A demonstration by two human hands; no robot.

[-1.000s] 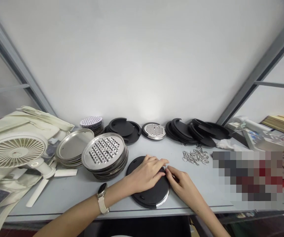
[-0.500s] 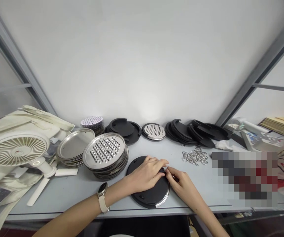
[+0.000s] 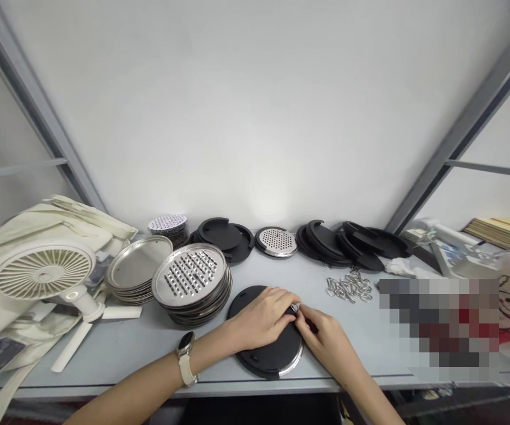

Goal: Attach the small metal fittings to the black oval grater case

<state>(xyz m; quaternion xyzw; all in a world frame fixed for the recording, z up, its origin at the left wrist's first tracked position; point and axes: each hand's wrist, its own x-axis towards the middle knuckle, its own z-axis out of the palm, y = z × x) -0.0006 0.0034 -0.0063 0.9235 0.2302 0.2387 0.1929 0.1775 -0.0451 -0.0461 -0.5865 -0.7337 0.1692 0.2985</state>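
Note:
A round black disc with a shiny metal rim [image 3: 269, 352] lies flat near the front edge of the grey table [image 3: 157, 339]. My left hand [image 3: 261, 317], with a watch on its wrist, rests on top of the disc with its fingers curled down at the disc's right edge. My right hand [image 3: 326, 337] meets it there, fingertips pinched on a small metal ring [image 3: 294, 308] at the rim. The two hands touch at that spot.
A stack of perforated metal grater discs [image 3: 190, 277] and a stack of plain metal plates [image 3: 136, 268] stand left of the disc. Black discs [image 3: 326, 239] and small perforated discs [image 3: 276, 241] line the back. Loose metal rings [image 3: 347, 285] lie right; a white fan [image 3: 45, 271] stands left.
Both hands have stayed at the disc's right edge, with the right hand's fingers drawn slightly closer in. The view has shifted a little downward.

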